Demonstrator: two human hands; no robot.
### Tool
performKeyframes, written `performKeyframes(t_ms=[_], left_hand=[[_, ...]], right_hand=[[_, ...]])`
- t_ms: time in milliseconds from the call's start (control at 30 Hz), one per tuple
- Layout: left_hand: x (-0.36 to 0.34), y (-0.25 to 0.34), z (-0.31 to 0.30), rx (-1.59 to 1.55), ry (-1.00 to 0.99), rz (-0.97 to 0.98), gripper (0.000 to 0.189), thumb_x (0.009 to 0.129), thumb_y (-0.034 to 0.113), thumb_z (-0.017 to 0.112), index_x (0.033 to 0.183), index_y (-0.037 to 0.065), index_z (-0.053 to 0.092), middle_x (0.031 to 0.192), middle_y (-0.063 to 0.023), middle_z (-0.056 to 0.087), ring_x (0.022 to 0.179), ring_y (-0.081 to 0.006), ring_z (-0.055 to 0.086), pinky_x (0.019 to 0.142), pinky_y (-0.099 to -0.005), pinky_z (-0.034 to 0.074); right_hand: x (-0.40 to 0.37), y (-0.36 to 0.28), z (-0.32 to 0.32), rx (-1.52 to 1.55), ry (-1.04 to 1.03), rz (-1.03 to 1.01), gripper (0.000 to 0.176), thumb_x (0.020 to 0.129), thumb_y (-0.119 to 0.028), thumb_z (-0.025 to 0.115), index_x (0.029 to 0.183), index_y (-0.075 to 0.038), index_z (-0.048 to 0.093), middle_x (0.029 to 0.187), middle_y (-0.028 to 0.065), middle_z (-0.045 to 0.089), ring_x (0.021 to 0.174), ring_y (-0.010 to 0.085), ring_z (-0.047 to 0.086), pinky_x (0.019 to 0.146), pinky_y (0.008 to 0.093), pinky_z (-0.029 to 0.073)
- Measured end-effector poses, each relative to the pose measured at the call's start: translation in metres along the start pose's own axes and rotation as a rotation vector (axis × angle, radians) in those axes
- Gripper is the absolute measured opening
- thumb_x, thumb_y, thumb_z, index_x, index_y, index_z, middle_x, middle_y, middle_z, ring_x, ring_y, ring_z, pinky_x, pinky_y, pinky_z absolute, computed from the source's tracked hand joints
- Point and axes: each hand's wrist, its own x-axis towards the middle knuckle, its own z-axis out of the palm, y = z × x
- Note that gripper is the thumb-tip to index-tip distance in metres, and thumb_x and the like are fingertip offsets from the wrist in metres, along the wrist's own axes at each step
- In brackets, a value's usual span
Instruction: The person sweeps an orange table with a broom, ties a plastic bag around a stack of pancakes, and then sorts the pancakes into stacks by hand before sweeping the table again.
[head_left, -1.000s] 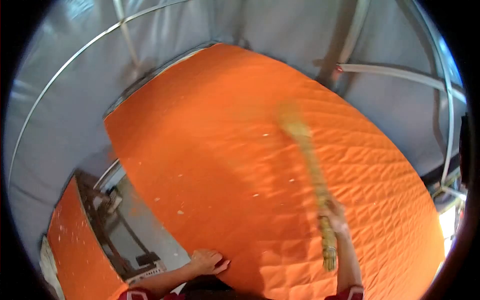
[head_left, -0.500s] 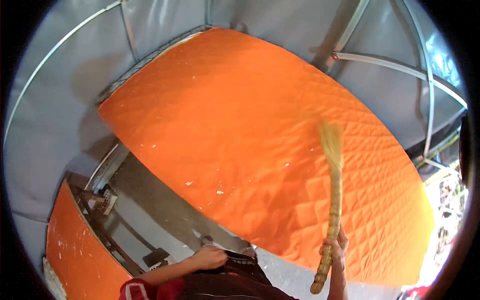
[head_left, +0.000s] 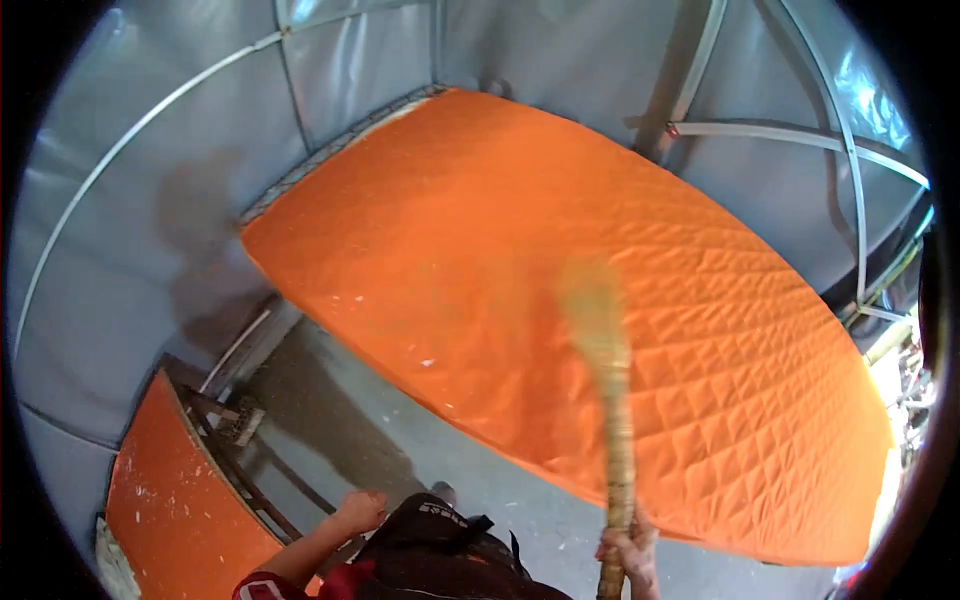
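My right hand [head_left: 634,550] is wrapped round the ribbed straw-coloured handle of a hand broom [head_left: 618,440]. The handle points away from me, and its pale bristle head, smeared by motion, is over the middle of a large orange quilted cover [head_left: 480,190]. A few white specks lie on the cover near its front edge. Off to the left, my left hand [head_left: 362,510] is curled into a loose fist with nothing showing in it, held beside my dark apron [head_left: 440,525] and apart from the cover.
Grey sheeting walls [head_left: 350,70] on a metal frame stand behind and to the left. At lower left is a second orange panel [head_left: 180,480], scuffed with white marks, with a dark wooden frame beside it. Grey floor [head_left: 400,400] shows between the two orange surfaces.
The broom has swept left across the cover, and my right hand has shifted left and lower. My left hand has moved left, away from my waist. The view has tilted slightly.
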Motion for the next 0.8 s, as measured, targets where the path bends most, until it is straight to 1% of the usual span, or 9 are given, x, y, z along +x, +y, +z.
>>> performKeyframes(t_ms=[100, 167, 233, 300, 533, 633, 667, 700, 800], left_hand=[[-0.01, -0.008, 0.015, -0.051, -0.146, 0.05, 0.021, 0.074, 0.021, 0.049, 0.083, 0.004, 0.057, 0.086, -0.0176, 0.059, 0.086, -0.0324, 0.058, 0.069, -0.043, 0.047], [0.0, -0.012, 0.031, -0.025, -0.286, 0.175, 0.022, 0.075, 0.022, 0.049, 0.088, 0.006, 0.055, 0.088, -0.0171, 0.058, 0.085, -0.0331, 0.057, 0.071, -0.044, 0.046], [0.016, -0.011, 0.029, 0.038, -0.333, 0.268, 0.021, 0.078, 0.023, 0.048, 0.09, 0.006, 0.053, 0.089, -0.0174, 0.056, 0.084, -0.0355, 0.055, 0.069, -0.0455, 0.045], [0.018, -0.01, -0.003, -0.063, -0.207, 0.259, 0.023, 0.078, 0.023, 0.049, 0.093, 0.006, 0.053, 0.089, -0.0174, 0.056, 0.085, -0.0354, 0.055, 0.07, -0.0453, 0.045], [0.054, -0.116, -0.056, -0.118, -0.11, 0.094, 0.028, 0.077, 0.025, 0.051, 0.098, 0.007, 0.052, 0.093, -0.0161, 0.057, 0.087, -0.0342, 0.055, 0.072, -0.0451, 0.045], [0.054, -0.146, -0.094, -0.157, -0.065, -0.001, 0.026, 0.077, 0.025, 0.049, 0.095, 0.008, 0.055, 0.093, -0.0163, 0.059, 0.087, -0.0339, 0.056, 0.073, -0.0434, 0.046], [0.06, -0.16, -0.09, -0.163, -0.04, 0.033, 0.026, 0.077, 0.025, 0.049, 0.095, 0.007, 0.055, 0.093, -0.0164, 0.059, 0.087, -0.0337, 0.056, 0.073, -0.0434, 0.046], [0.066, -0.178, -0.075, -0.164, -0.022, 0.072, 0.026, 0.077, 0.025, 0.049, 0.094, 0.006, 0.055, 0.093, -0.0165, 0.059, 0.087, -0.0335, 0.056, 0.073, -0.0435, 0.046], [0.077, -0.214, -0.094, -0.2, -0.045, 0.117, 0.026, 0.077, 0.026, 0.05, 0.092, 0.005, 0.055, 0.092, -0.0163, 0.059, 0.086, -0.033, 0.056, 0.072, -0.0441, 0.045]], right_hand=[[-0.002, 0.006, 0.034, -0.269, 0.16, 0.098, 0.036, 0.069, 0.004, 0.053, 0.104, 0.003, 0.049, 0.057, 0.0068, 0.054, 0.044, 0.015, 0.055, 0.04, 0.0288, 0.047], [-0.013, -0.031, 0.082, -0.633, -0.218, 0.606, 0.051, 0.08, -0.021, 0.056, 0.126, -0.007, 0.038, 0.106, 0.0109, 0.053, 0.09, 0.0189, 0.053, 0.078, 0.0312, 0.044], [-0.007, 0.008, 0.095, -0.149, -0.561, 0.062, 0.037, 0.081, -0.015, 0.052, 0.116, -0.003, 0.049, 0.087, 0.0119, 0.058, 0.084, 0.016, 0.055, 0.072, 0.0271, 0.046], [0.0, -0.063, 0.121, -0.66, -0.414, -0.173, 0.034, 0.08, -0.015, 0.055, 0.109, 0.001, 0.053, 0.082, 0.0134, 0.059, 0.081, 0.0161, 0.055, 0.071, 0.0296, 0.046], [0.219, -0.16, 0.118, 0.131, 0.151, -0.23, 0.017, 0.071, -0.005, 0.054, 0.087, -0.004, 0.051, 0.06, 0.0035, 0.051, 0.045, 0.0133, 0.05, 0.038, 0.0269, 0.044], [0.269, -0.133, 0.221, -0.227, -0.079, -0.253, 0.009, 0.078, -0.009, 0.052, 0.087, -0.007, 0.051, 0.056, 0.0017, 0.048, 0.044, 0.0143, 0.05, 0.04, 0.0277, 0.042], [0.303, -0.088, 0.233, 0.476, -0.424, 0.291, 0.02, 0.077, -0.007, 0.055, 0.097, -0.007, 0.054, 0.065, 0.0036, 0.055, 0.056, 0.0142, 0.055, 0.052, 0.0289, 0.047], [0.249, -0.128, 0.27, -0.221, -0.645, -0.17, 0.04, 0.075, -0.011, 0.061, 0.114, -0.007, 0.05, 0.085, 0.0059, 0.06, 0.076, 0.0143, 0.058, 0.064, 0.0278, 0.047], [0.234, -0.151, 0.313, -0.768, -0.756, -0.276, 0.05, 0.074, -0.011, 0.064, 0.121, -0.008, 0.045, 0.096, 0.0063, 0.06, 0.085, 0.0143, 0.057, 0.068, 0.028, 0.047]])
